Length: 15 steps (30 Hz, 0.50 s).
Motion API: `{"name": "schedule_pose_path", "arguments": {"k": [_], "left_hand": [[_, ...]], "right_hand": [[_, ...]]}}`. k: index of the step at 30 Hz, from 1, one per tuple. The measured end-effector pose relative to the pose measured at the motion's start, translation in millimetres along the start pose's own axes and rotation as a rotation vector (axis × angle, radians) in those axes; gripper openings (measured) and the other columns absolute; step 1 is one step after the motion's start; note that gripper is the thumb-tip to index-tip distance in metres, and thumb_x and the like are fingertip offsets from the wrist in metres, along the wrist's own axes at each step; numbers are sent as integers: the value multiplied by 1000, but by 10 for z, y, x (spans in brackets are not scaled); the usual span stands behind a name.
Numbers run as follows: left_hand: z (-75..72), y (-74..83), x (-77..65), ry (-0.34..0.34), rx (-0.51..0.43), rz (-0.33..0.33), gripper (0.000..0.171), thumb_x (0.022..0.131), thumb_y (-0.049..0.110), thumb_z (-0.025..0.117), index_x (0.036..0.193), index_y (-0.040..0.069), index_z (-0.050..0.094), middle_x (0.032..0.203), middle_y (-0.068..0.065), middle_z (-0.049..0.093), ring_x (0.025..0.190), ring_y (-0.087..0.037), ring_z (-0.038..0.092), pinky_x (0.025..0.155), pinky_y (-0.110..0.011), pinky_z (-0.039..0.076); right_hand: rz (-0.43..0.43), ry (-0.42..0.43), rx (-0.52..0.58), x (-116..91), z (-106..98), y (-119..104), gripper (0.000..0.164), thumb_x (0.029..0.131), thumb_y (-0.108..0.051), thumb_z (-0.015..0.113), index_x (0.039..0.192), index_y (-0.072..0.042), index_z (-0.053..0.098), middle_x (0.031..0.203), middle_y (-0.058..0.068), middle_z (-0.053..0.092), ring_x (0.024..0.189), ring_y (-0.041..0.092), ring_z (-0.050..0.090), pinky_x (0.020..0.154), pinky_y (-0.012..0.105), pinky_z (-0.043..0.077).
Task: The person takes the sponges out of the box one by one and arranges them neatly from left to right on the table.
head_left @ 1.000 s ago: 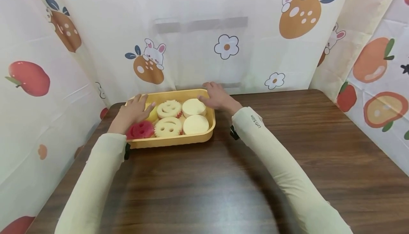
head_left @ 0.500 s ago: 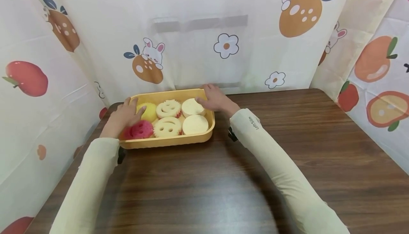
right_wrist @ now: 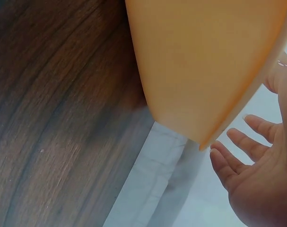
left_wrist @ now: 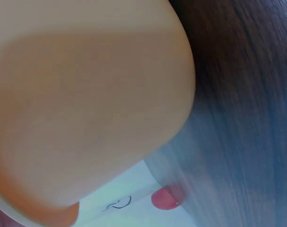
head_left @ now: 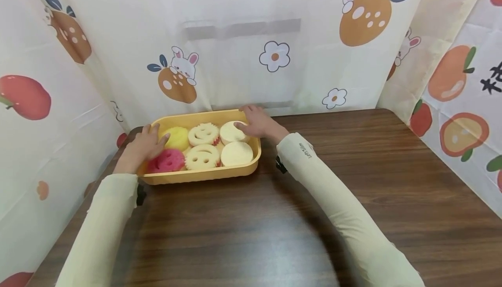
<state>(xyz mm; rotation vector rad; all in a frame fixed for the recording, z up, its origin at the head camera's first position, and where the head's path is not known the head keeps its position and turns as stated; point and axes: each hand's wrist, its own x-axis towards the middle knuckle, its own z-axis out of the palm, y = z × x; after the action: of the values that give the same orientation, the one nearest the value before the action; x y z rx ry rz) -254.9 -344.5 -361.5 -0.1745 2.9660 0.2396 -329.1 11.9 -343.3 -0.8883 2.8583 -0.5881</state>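
A yellow tray (head_left: 200, 176) stands at the back left of the table in the head view, holding several round pieces. Among them are a pink smiley sponge (head_left: 167, 160), a yellow sponge (head_left: 177, 138), cream smiley sponges (head_left: 202, 157) with scalloped edges, and smooth cream discs (head_left: 237, 153). My left hand (head_left: 143, 145) lies over the tray's left rim, its thumb reaching inside. At the far right corner is my right hand (head_left: 259, 123), thumb over the inside. In the right wrist view its loosely extended fingers (right_wrist: 247, 146) are spread just beyond the rim.
The brown wooden table (head_left: 243, 221) extends in front and to the right of the tray. A patterned curtain (head_left: 231, 69) hangs close behind the table's back edge, and another printed cloth (head_left: 47, 147) encloses the left side.
My left hand has moved left and down from above the tray to its left rim, uncovering the yellow sponge. My right hand has lowered slightly at the right corner.
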Motion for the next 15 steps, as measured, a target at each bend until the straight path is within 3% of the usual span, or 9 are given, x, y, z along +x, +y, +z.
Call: {"name": "schedule_pose_path", "arguments": {"k": [6,15], "left_hand": [[37,-43,65,5,-12,33,82,103,54,21,154,-8,5,153,-43,8,134,-66,22,108,-77,25],[85,-123,132,6,-27,48,80,105,44,24,150,-17,-2,150,-46,7,134,-65,23,113,-72,23]], "right_hand": [[-7,-26,-56,18,17,1,67,101,-49,44,154,-10,28,158,13,33,149,34,27,125,46,20],[-45,-36,-59,101,91,-8,66,101,-50,44,153,-11,30,157,13,33,147,37,29,123,47,23]]}}
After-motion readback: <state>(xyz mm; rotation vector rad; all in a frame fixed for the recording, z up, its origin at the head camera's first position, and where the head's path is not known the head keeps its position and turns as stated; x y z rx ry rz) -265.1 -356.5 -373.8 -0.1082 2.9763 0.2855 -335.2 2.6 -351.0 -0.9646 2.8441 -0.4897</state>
